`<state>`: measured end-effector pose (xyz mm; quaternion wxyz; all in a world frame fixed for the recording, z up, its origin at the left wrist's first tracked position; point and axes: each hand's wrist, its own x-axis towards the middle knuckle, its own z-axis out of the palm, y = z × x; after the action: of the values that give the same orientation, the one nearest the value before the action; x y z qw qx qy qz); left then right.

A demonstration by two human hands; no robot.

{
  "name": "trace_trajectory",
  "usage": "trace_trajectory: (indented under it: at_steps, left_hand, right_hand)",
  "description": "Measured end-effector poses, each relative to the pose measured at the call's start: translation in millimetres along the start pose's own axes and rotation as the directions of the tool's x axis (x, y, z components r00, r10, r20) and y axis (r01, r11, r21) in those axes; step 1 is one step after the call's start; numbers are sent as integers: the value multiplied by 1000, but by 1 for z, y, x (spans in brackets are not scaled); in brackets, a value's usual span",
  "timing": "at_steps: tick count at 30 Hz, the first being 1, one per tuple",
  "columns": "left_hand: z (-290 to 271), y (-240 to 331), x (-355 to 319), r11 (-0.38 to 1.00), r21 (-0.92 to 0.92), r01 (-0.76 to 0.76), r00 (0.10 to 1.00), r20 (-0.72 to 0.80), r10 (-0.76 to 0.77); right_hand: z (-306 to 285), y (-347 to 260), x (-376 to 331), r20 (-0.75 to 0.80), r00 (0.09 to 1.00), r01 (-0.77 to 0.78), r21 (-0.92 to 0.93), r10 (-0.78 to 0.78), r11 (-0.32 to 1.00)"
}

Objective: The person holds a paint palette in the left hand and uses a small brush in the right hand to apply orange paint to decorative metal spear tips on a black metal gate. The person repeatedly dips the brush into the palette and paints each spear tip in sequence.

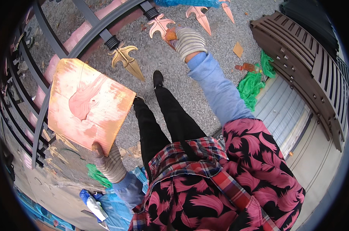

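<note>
- Over the gravel ground [220, 42], I see a dark metal gate [86, 32] lying flat, its bars ending in spear-shaped finials.
- My left hand [107, 161], in a striped glove, grips the lower edge of a flat cardboard board [88, 104]; the thumb lies on top and the fingers are clenched underneath.
- The board is held tilted above the gate bars at the left, and it carries a smear of pink paint [82, 102] among whitish and orange streaks.
- My right hand [188, 40], also gloved in stripes, is stretched out at the top centre and closed around a small orange-brown thing [170, 34]; I cannot tell exactly what it is.
- That thing touches a copper-pink finial [159, 24]; a gold finial [126, 57] sits just beside it to the left, and more copper-pink ones lie further right.
- Near the right arm's blue sleeve lie a crumpled green bag [251, 86], a small bottle [249, 67] and a scrap of cardboard [238, 49].
- A brown slatted panel [297, 57] lies at the far right.
- My black-trousered legs stand between the two hands.
</note>
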<state>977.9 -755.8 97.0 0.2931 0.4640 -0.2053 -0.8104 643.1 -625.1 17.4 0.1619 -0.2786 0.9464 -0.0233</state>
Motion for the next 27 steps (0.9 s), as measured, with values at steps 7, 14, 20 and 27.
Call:
trace_trajectory:
  at_steps: [7, 14, 20, 27]
  left_hand:
    - [9, 3, -12, 998, -51, -23, 1000, -18, 22]
    - [6, 1, -13, 996, 23, -85, 996, -41, 85]
    - [12, 3, -10, 996, 68, -58, 998, 24, 57]
    - [9, 4, -14, 998, -49, -34, 999, 7, 34]
  right_hand:
    - [-17, -6, 4, -72, 997, 14, 113, -5, 993]
    - [9, 3, -8, 214, 975, 70, -54, -57, 996]
    - [-17, -1, 29, -219, 976, 19, 23, -13, 1000]
    - [-21, 3, 48, -67, 966, -246, 46, 249, 968]
